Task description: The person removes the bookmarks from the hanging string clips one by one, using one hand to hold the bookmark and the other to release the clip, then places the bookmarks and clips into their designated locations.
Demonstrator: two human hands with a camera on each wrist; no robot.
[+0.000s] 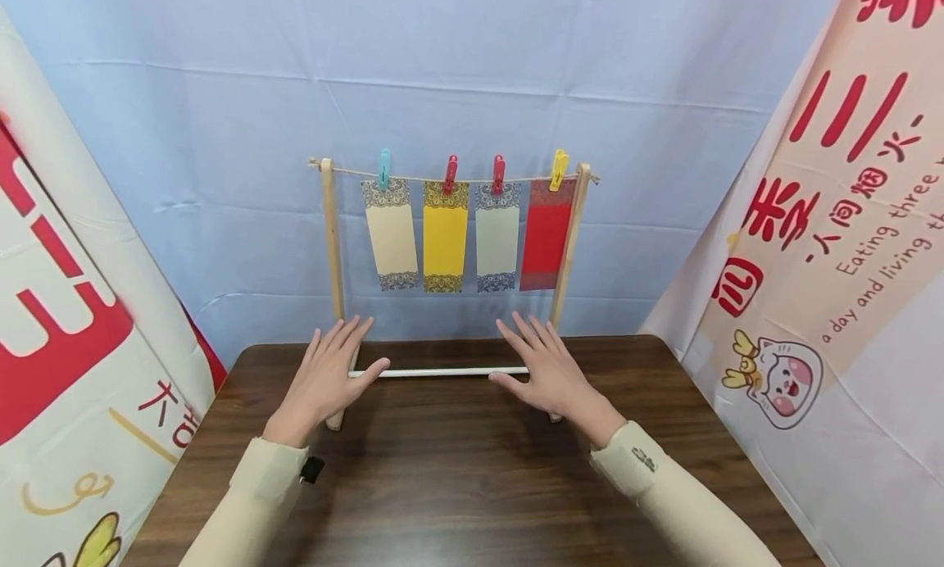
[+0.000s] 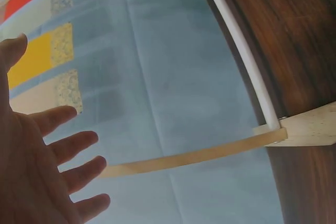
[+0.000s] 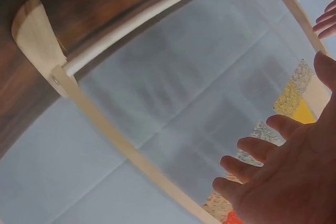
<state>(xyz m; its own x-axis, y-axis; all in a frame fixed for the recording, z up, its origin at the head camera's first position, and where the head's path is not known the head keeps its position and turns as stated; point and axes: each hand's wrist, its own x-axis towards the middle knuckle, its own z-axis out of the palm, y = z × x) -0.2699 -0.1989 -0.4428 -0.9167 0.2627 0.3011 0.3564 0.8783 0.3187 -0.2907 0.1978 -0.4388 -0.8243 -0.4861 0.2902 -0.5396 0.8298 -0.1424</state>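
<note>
Fingers spread, my left hand (image 1: 324,378) is held out near the left post (image 1: 333,239) of a small wooden rack. My right hand (image 1: 549,369), also spread, is near the right post (image 1: 569,247). Neither holds anything. A string between the posts carries a cream card (image 1: 393,235), a yellow card (image 1: 445,238), a pale grey card (image 1: 497,238) and a red card (image 1: 546,238). They hang by a blue clothespin (image 1: 384,170), two red clothespins, one on the yellow card (image 1: 451,174) and one on the grey, and a yellow clothespin (image 1: 559,171).
A white crossbar (image 1: 442,372) joins the rack's feet on the dark wooden table (image 1: 442,485). Behind hangs a light blue cloth (image 1: 442,75). Printed banners flank the table, one at left (image 1: 66,321) and one at right (image 1: 833,247).
</note>
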